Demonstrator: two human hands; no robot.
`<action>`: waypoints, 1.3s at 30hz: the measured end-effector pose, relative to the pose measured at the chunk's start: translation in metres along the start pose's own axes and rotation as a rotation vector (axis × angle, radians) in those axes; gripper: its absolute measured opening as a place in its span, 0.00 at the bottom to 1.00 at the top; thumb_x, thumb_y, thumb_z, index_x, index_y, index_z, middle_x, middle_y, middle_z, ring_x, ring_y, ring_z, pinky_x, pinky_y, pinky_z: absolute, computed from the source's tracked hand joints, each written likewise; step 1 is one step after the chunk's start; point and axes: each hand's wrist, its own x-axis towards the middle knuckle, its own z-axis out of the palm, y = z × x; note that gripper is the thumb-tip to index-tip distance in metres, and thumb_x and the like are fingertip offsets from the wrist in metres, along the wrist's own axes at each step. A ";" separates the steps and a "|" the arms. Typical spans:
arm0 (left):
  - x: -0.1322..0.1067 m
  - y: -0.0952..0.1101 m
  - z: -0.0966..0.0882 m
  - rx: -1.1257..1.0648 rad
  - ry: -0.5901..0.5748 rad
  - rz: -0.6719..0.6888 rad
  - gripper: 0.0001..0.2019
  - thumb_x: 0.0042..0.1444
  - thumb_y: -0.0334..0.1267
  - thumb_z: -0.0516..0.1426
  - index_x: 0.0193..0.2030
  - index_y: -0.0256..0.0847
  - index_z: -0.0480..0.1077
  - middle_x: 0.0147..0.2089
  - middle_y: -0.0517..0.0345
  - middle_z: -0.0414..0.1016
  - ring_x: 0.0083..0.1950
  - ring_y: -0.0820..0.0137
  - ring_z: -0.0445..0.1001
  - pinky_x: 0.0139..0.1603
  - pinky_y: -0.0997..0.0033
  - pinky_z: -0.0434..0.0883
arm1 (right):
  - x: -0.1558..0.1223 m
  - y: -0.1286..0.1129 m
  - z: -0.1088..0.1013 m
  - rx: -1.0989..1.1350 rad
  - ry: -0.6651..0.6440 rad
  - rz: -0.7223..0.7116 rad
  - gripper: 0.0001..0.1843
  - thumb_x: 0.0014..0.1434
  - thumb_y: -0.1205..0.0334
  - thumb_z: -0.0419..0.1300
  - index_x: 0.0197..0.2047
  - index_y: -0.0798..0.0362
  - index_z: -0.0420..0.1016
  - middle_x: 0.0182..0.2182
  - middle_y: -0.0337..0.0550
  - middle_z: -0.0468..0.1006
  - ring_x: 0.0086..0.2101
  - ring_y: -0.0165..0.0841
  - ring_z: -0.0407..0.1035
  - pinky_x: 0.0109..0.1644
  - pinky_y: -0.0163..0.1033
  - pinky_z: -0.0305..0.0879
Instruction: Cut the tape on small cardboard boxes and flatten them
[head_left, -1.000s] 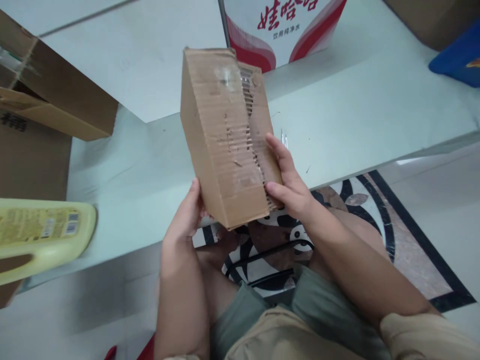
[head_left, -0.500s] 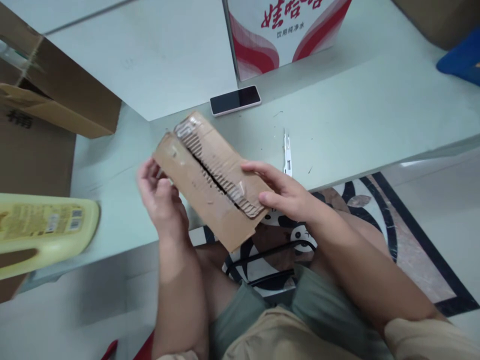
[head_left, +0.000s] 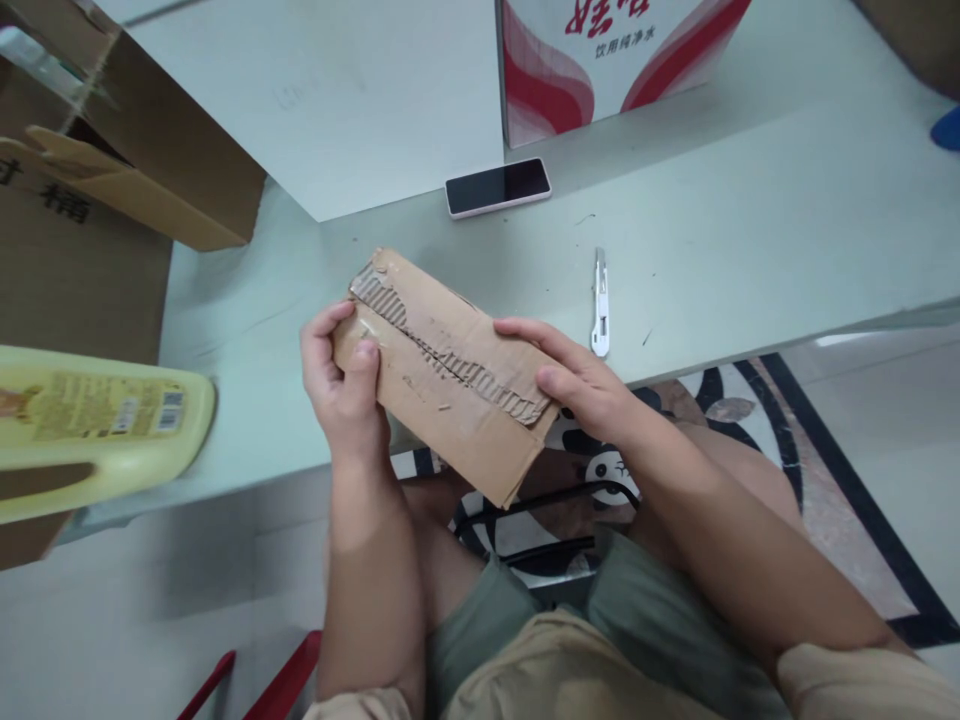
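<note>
A small brown cardboard box is held tilted over the front edge of the table, between both hands. Torn, ribbed cardboard runs along the seam where its two flaps meet, and the seam looks nearly closed. My left hand grips the box's left end, thumb on top. At the right end, my right hand has its thumb on the upper face and its fingers along the far side. A white utility knife lies on the table, beyond my right hand and touching neither hand.
Behind the box, a phone lies on the pale table. A red-and-white carton stands at the back. To the left are a yellow jug and a large open cardboard box. Small dark scraps dot the tabletop.
The gap between the box's flaps has narrowed to a thin line. My left hand, loosely placed before, now clasps the left end. The view has shifted slightly.
</note>
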 end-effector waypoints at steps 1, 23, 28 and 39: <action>0.000 0.002 0.001 -0.019 0.010 -0.017 0.20 0.57 0.55 0.65 0.52 0.51 0.73 0.55 0.54 0.77 0.61 0.58 0.76 0.66 0.52 0.71 | 0.000 0.001 0.000 -0.021 0.019 -0.020 0.26 0.69 0.43 0.58 0.65 0.43 0.71 0.64 0.45 0.75 0.61 0.42 0.71 0.66 0.52 0.68; -0.002 0.009 0.003 0.198 0.152 0.171 0.17 0.57 0.47 0.63 0.51 0.46 0.74 0.60 0.54 0.73 0.67 0.54 0.67 0.67 0.45 0.64 | -0.002 -0.011 0.005 -0.481 0.089 -0.350 0.15 0.65 0.62 0.58 0.50 0.46 0.84 0.61 0.52 0.71 0.63 0.44 0.69 0.67 0.56 0.70; -0.008 0.052 0.010 0.116 0.146 0.398 0.08 0.56 0.38 0.62 0.42 0.46 0.79 0.47 0.55 0.79 0.56 0.59 0.76 0.64 0.48 0.71 | -0.001 -0.011 0.007 -0.454 0.096 -0.364 0.15 0.64 0.63 0.58 0.49 0.47 0.84 0.60 0.53 0.71 0.63 0.44 0.69 0.67 0.56 0.71; -0.015 0.088 0.016 0.505 -0.572 0.417 0.09 0.59 0.37 0.58 0.42 0.50 0.80 0.45 0.56 0.85 0.54 0.54 0.81 0.59 0.48 0.69 | -0.003 -0.013 0.008 -0.470 0.122 -0.312 0.16 0.64 0.59 0.60 0.54 0.49 0.77 0.61 0.54 0.73 0.63 0.47 0.69 0.67 0.57 0.69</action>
